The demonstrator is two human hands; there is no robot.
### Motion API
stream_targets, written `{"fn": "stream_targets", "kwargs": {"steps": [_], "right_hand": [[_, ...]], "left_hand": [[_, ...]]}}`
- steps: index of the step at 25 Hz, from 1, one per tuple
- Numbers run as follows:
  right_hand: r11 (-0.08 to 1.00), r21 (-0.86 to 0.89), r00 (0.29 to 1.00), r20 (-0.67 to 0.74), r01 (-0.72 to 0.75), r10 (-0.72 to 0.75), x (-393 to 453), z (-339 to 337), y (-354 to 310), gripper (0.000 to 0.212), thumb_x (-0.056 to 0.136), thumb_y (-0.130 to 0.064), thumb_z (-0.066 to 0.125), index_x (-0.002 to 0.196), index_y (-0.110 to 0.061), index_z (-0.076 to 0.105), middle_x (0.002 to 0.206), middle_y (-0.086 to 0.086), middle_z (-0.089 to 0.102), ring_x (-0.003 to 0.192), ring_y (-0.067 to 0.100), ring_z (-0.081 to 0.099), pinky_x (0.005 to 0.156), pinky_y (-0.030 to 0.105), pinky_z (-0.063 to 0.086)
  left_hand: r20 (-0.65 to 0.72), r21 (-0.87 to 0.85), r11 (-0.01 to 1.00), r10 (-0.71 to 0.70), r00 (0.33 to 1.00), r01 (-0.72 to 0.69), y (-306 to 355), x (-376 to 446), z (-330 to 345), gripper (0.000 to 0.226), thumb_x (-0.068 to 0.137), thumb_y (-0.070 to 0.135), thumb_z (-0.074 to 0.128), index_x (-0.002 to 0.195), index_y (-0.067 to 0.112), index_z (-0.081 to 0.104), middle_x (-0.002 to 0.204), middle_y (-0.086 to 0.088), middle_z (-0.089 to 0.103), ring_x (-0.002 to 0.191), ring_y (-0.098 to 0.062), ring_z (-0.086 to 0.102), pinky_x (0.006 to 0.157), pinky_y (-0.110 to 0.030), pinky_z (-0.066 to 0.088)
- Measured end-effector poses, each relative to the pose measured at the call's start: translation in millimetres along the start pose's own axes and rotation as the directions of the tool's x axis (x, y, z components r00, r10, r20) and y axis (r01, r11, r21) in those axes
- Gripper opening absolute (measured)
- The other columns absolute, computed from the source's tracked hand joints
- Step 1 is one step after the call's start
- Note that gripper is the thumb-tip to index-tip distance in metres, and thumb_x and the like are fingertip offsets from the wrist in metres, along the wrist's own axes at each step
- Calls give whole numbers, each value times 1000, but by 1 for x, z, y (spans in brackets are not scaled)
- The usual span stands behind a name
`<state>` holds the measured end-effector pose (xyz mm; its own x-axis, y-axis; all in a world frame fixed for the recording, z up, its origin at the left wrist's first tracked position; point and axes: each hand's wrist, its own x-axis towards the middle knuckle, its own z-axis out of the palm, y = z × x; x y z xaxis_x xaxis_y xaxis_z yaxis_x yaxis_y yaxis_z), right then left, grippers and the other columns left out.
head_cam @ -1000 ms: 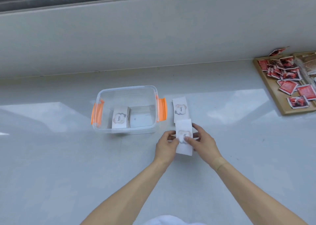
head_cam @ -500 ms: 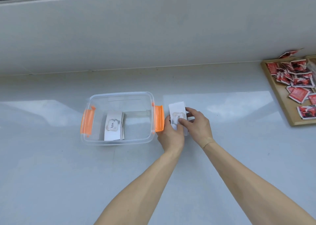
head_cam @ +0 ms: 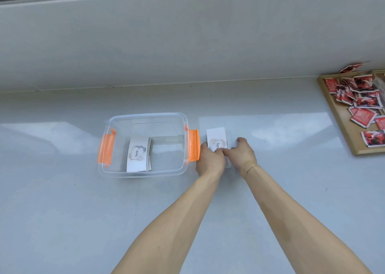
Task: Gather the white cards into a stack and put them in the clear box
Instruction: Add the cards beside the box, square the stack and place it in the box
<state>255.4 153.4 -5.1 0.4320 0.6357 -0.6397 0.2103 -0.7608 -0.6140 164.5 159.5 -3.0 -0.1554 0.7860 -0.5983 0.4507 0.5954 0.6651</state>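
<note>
Head view: a stack (head_cam: 139,156) of cards already lay inside the box (head_cam: 145,117), left of centre. Left hand (head_cam: 209,161) and right hand (head_cam: 241,156), fingers curled onto the loose cards (head_cam: 216,137), squared them on the worktop (head_cam: 62,211) just beside the box's right clip (head_cam: 194,145). Judged: boxing these remained. Glossy grey worktop, wall behind; tray (head_cam: 337,119) of red packets (head_cam: 362,117) at right edge.

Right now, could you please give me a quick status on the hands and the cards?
Left hand and right hand both on loose cards beside box. One stack already inside. Nothing in the way.
</note>
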Motion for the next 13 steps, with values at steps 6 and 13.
{"fn": "stream_targets", "kwargs": {"steps": [6,13], "right_hand": [[947,316,993,118,-61,24,-23,-4,23,22,72,-5,81,88,-11,67,90,11,71,79,27,68,66,32,52],[981,192,992,118,30,-53,-83,0,57,50,66,-10,83,105,-16,52,97,5,67,78,19,67,60,31,51]], "left_hand": [[123,-200,975,-73,990,96,-24,-17,-11,29,87,21,61,116,19,61,104,3,67,92,-20,60,64,-26,43],[267,-161,980,-75,961,121,-78,-64,-37,7,86,17,59,88,18,66,81,3,67,74,-18,61,57,-26,41]]}}
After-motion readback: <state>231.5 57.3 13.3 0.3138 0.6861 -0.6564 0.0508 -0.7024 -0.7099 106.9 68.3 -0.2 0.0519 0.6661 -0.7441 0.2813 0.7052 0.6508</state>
